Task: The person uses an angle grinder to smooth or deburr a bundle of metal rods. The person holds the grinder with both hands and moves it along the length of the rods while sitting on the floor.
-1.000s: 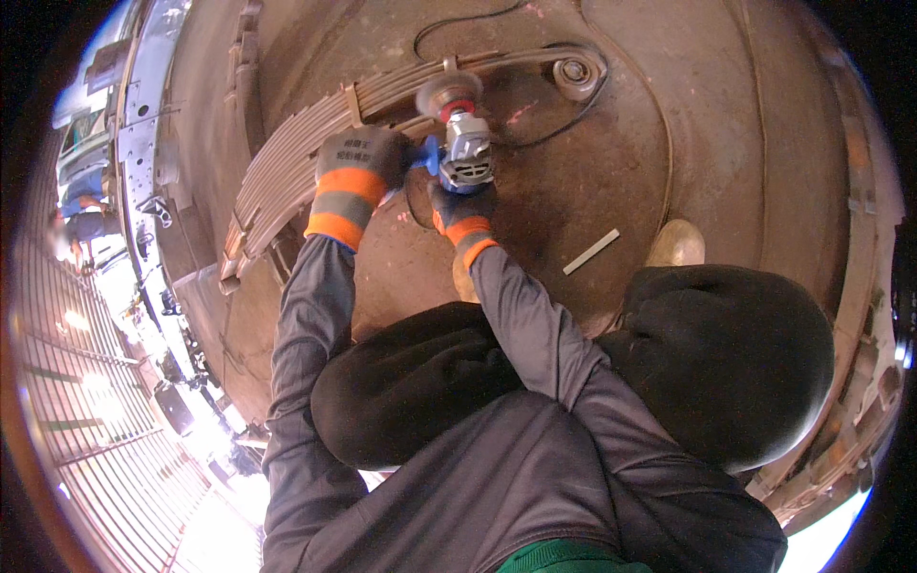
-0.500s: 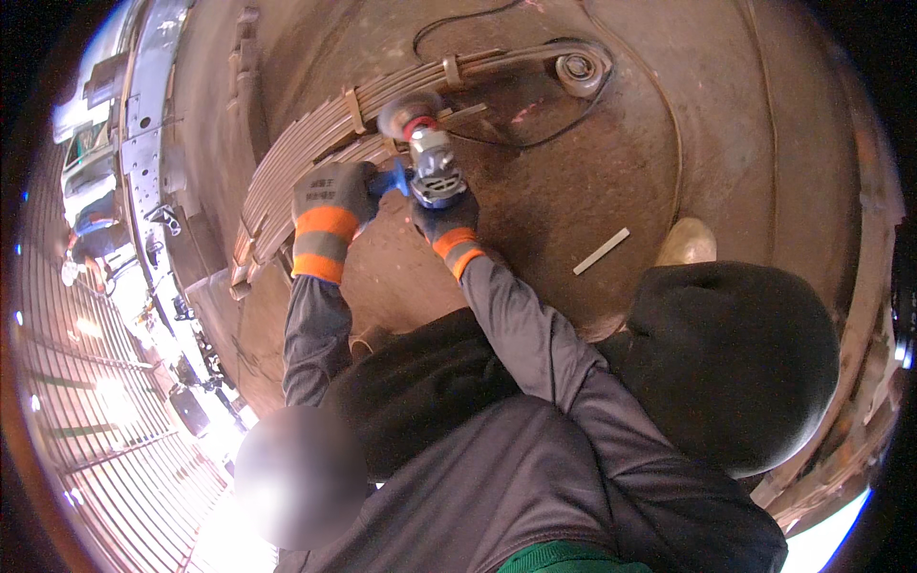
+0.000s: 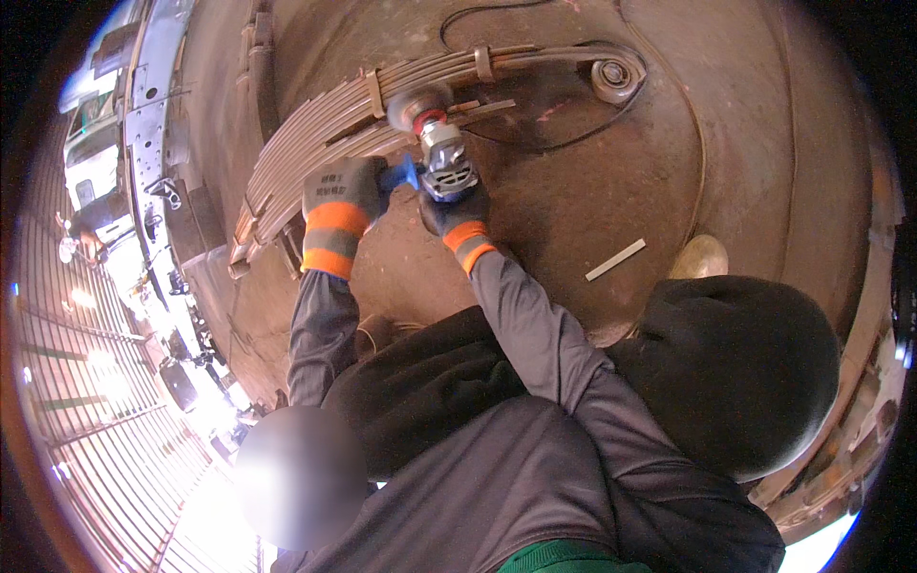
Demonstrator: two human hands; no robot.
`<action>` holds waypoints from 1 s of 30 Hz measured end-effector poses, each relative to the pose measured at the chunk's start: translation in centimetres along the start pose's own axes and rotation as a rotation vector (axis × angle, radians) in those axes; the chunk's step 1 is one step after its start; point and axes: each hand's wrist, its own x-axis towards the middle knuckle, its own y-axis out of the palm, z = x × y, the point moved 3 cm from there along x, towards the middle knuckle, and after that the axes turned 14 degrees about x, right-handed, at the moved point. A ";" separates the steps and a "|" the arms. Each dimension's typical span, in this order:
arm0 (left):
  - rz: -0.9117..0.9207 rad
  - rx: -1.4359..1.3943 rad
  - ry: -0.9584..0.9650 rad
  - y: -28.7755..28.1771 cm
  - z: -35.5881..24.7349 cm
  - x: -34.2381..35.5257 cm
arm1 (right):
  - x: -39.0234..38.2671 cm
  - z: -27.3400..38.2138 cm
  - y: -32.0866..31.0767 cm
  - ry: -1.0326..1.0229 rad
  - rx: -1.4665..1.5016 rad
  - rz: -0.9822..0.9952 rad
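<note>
An angle grinder (image 3: 445,158) with a blurred, spinning round head (image 3: 418,107) is held against a rusty leaf spring (image 3: 315,122) lying on the brown ground. My left hand (image 3: 339,191), in a grey and orange glove, is closed around the grinder's blue side handle (image 3: 406,172). Its fingers are mostly hidden by the back of the glove. Below the grinder's head my right hand (image 3: 460,212), gloved alike, grips the grinder's body. The spinning head touches or nearly touches the leaves, right of a metal clip (image 3: 374,94). A rolled eye (image 3: 616,78) forms the spring's right end.
A pale flat stick (image 3: 616,260) lies on the ground right of my right forearm, near a tan shoe tip (image 3: 703,256). A dark cable (image 3: 564,146) loops behind the spring. Blue-grey vehicle frame rails (image 3: 148,115) stand at the far left.
The whole view has shifted, so the spring and stick appear farther right. Against the spring, the grinder's head has moved slightly left, closer to the clip. Both hands keep their hold.
</note>
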 end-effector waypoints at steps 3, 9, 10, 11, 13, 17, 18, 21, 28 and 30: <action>-0.021 -0.002 0.055 -0.2 0.1 1.0 | 0.2 0.2 -1.1 0.226 0.167 0.133; -0.056 0.016 0.088 -1.1 -1.3 1.8 | 0.9 0.1 -3.3 0.182 0.081 0.223; -0.032 0.020 0.061 -1.6 -0.8 1.6 | 0.7 0.0 -2.4 0.159 0.143 0.148; 0.042 -0.011 0.020 -2.0 -0.4 1.3 | 0.5 0.1 -1.8 0.131 0.205 0.077; 0.022 0.017 0.081 -2.3 -1.2 1.4 | -0.2 -1.7 -0.6 0.184 0.284 0.072; 0.019 0.056 0.083 -2.1 -1.4 1.8 | 0.8 -0.6 -2.6 0.177 0.130 0.183; 0.056 0.061 0.072 -2.0 -1.2 1.6 | 0.8 0.5 -3.1 0.151 0.022 0.246; 0.091 0.044 0.084 -1.4 -2.3 3.2 | 1.0 -1.0 -4.3 0.288 0.231 0.217; 0.030 0.051 0.068 -2.5 -1.3 1.3 | -0.3 -1.8 0.3 0.212 0.162 0.011; 0.025 0.065 0.085 -2.9 -1.5 1.6 | -0.1 -1.9 0.4 0.219 0.207 -0.062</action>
